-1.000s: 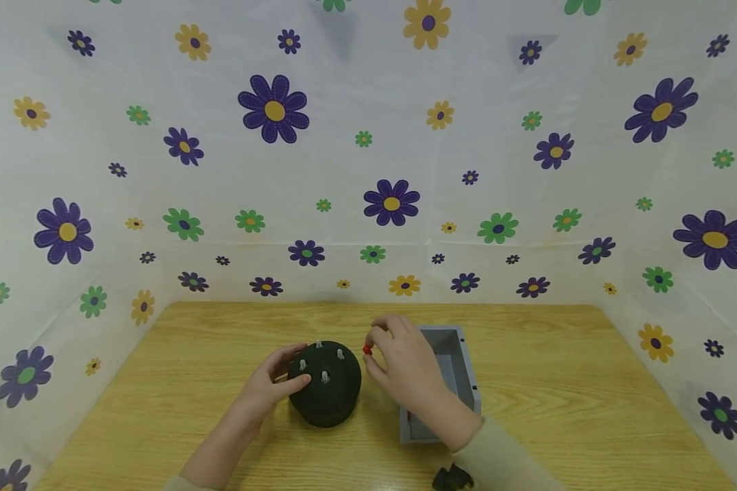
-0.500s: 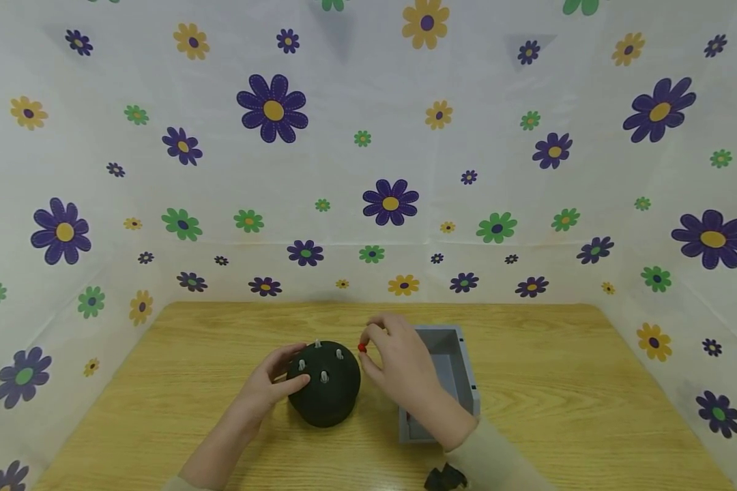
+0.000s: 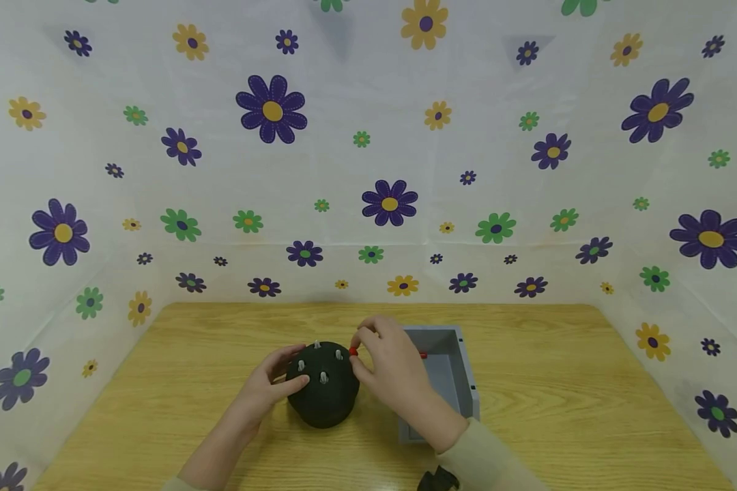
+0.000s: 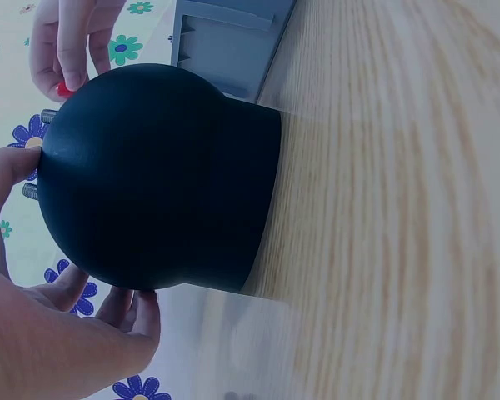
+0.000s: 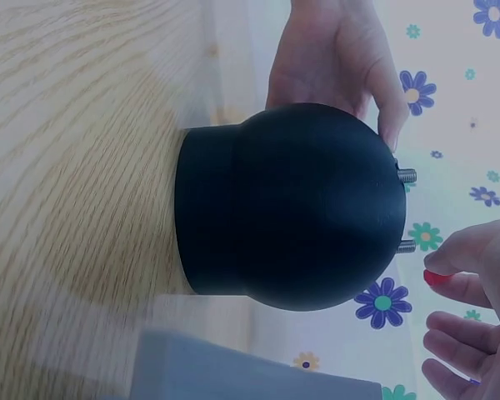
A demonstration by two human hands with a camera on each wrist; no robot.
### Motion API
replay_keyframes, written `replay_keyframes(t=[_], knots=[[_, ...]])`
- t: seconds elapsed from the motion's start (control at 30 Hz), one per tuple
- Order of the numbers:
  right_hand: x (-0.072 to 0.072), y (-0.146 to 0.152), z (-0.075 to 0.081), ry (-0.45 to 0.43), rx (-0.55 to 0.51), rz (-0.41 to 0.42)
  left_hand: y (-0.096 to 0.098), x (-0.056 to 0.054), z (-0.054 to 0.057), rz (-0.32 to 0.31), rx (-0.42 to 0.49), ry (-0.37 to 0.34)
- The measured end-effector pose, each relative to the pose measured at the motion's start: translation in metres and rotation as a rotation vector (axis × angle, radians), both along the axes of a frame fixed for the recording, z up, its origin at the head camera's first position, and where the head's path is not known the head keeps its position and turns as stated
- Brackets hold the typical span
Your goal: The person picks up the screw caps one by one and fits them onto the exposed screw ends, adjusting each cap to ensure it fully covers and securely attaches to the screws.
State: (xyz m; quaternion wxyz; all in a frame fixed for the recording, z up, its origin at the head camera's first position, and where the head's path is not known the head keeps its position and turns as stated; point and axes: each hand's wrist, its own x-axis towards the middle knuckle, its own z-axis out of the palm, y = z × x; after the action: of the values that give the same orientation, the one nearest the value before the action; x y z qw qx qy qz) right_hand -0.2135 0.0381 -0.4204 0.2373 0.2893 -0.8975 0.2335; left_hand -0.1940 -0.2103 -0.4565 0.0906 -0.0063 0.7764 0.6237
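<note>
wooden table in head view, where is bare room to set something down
Bare tabletop lies right of the grey bin, out to the flowered cloth, and left of the left hand and dark dome. A narrower strip runs behind dome and bin. Crowded: between dome and bin, where the right hand pinches a red piece.

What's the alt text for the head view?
A right hand, small red piece in its grip, is beside a black dome with four metal pegs that the left hand holds. A gray bin stands right, on a wooden table.
</note>
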Motion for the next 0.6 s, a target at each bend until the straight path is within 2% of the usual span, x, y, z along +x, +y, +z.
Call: replay_keyframes(t=[0.6], knots=[[-0.0014, -0.0058, -0.0029, -0.020, -0.026, 0.024, 0.0008, -0.0005, 0.0027, 0.000, 0.004, -0.012]])
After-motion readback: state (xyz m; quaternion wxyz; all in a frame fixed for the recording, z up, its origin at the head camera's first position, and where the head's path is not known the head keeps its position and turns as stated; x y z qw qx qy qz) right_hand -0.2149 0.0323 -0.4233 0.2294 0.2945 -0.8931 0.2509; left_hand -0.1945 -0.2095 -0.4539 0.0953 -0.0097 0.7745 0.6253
